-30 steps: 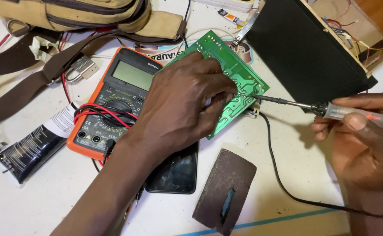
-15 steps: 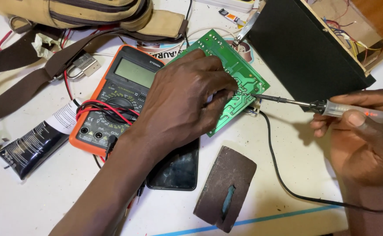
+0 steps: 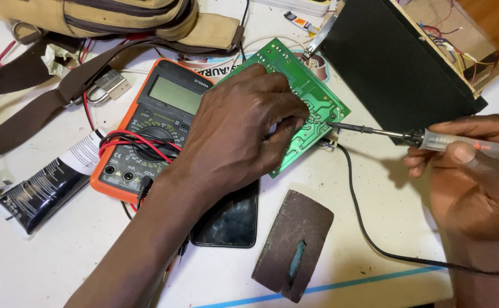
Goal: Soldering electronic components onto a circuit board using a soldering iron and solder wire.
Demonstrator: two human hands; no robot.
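The left hand (image 3: 238, 131) lies palm-down over a green rectangular printed circuit board (image 3: 312, 105), its fingers curled and pressing on the board's middle and near edge, pinning it against the white tabletop (image 3: 386, 228). The board sits tilted, one corner toward a black box-shaped enclosure (image 3: 392, 63), its left part resting beside an orange-cased digital multimeter (image 3: 152, 122) whose red and black leads are coiled on its face.

The right hand (image 3: 477, 177) is closed in a pen-like grip around a slim soldering iron with a translucent handle (image 3: 460, 144); thumb on top, fingers wrapped beneath. Its dark metal tip touches the board's right edge, just by the left fingertips. A black cord (image 3: 369, 234) trails from the board's corner across the table.

Judging by its look, the board is light, thin and stiff, with fragile soldered parts, so it is best held by bare edges or flat under the fingers, well clear of the tip.

Near the left forearm lie a black smartphone (image 3: 229, 219) and a brown worn pad with a bluish slot (image 3: 292, 245); a dark squeeze tube (image 3: 47, 191) lies further left, a tan canvas bag (image 3: 107, 17) above
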